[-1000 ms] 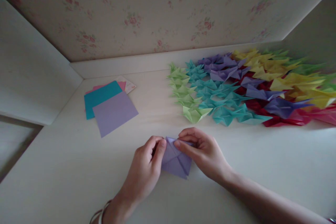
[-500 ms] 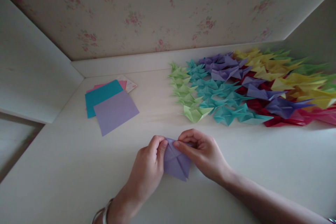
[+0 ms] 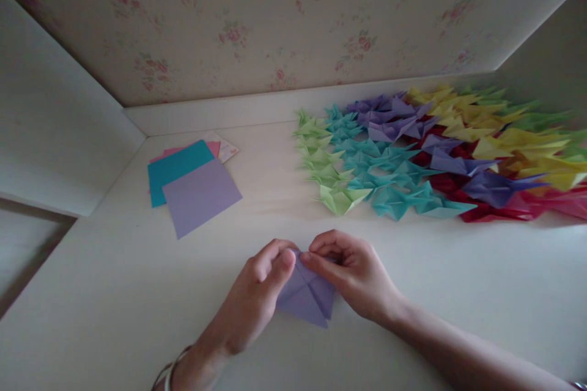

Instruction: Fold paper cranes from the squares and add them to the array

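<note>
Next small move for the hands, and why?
Probably pinch the far tip of the folded purple paper firmly with the right hand, the left hand steadying it: both hands are at that tip, and creases cross the paper's upper face.

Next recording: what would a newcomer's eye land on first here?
Most likely the crowded, brightly coloured folded paper pieces across the right of the white tabletop. Next, the folded purple paper at front centre, held near its far edge by the left hand and right hand. At left, a lavender sheet overlaps a teal sheet.
</note>
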### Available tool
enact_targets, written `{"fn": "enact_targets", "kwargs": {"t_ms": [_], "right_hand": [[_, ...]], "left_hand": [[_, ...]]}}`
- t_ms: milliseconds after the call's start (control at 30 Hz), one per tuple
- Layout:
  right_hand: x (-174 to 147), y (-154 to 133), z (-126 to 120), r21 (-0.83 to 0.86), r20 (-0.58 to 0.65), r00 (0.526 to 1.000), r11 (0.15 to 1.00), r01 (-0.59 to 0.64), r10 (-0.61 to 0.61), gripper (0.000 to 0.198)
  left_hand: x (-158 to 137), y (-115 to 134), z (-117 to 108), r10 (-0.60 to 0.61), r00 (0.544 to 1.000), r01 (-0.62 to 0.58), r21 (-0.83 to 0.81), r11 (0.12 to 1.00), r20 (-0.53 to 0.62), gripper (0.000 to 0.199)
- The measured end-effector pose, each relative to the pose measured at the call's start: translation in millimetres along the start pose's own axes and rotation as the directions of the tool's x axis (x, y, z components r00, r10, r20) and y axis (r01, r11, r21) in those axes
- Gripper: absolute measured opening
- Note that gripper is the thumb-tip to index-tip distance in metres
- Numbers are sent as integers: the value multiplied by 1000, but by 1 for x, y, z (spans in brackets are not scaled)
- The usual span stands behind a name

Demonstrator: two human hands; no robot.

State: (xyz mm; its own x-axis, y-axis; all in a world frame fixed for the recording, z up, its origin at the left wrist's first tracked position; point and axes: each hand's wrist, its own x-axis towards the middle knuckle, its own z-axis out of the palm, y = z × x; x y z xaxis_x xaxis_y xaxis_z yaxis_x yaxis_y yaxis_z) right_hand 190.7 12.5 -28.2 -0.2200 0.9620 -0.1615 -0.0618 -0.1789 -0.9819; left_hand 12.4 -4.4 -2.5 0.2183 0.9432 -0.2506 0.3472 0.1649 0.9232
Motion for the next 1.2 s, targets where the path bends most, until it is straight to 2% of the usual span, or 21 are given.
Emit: {"fn": "enact_targets", "kwargs": {"t_ms": [67, 200, 367, 467, 567, 767, 900, 1033, 1200], "right_hand": [[-1, 0, 1, -3, 12, 1000, 1000, 1, -1, 21], [-2, 0, 3, -12, 51, 999, 1000, -2, 3, 22], [-2, 0, 1, -78, 200, 976, 995, -69, 83, 33], [-2, -1, 0, -117, 230, 966, 989, -94, 119, 38], [-2, -2, 1, -80, 243, 961, 990, -117, 134, 35], [-2, -5, 1, -47, 267, 953, 989, -138, 145, 34], [0, -7, -4, -51, 298, 937, 984, -173, 181, 42], [0, -7, -7, 13, 329, 915, 967, -254, 236, 48], [3, -5, -11, 119, 329, 915, 951, -286, 234, 53]], "left_hand": [[2, -2, 3, -26, 999, 25, 11, 1000, 48, 39], [5, -7, 12, 26, 997, -12, 168, 986, -77, 38], [5, -8, 11, 78, 984, -30, 281, 959, -161, 36], [5, -9, 9, 116, 975, -44, 346, 937, -189, 34], [4, -10, 9, 139, 974, -62, 382, 922, -179, 33], [4, -9, 10, 149, 972, -65, 396, 916, -184, 34], [5, -8, 7, 112, 975, -30, 382, 923, -195, 36], [7, -10, 5, 58, 984, -3, 309, 951, -167, 39], [8, -10, -1, 6, 987, 23, 183, 983, -159, 43]]}}
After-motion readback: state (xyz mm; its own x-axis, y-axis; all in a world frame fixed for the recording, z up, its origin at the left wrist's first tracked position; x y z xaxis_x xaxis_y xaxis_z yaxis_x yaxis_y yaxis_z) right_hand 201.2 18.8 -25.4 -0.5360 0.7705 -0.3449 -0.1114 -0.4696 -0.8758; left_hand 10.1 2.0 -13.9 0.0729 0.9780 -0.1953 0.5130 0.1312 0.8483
